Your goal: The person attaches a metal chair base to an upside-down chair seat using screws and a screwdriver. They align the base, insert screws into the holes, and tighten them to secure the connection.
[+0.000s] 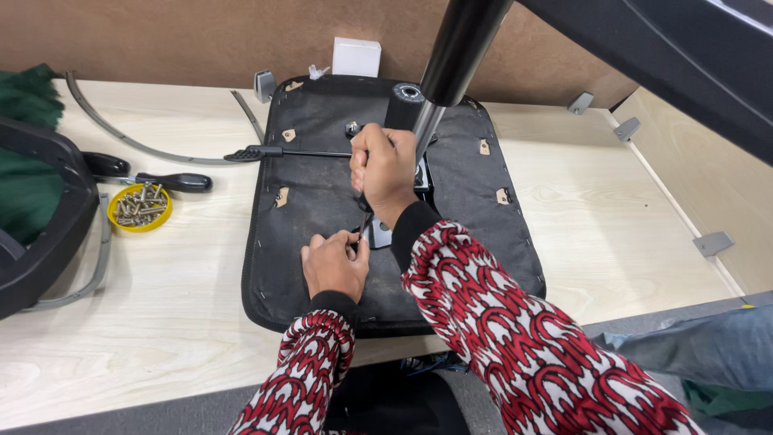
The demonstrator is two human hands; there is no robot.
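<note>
Pale wooden table (628, 234) carries an upturned black seat pad (322, 209) at its middle. The right hand (385, 167) grips a tool on the seat's metal plate (380, 232); the left hand (334, 264) pinches something small beside it. The tool could slip off. A yellow dish (138, 208) near the left edge holds screws (141, 203).

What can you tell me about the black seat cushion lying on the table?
The seat cushion lies upside down on the pale wooden table, covered in black fabric stapled along its edge, with tan tabs around it. A metal mechanism with a black lever sits at its middle. The left hand presses on it; the right hand grips a tool above.
</note>
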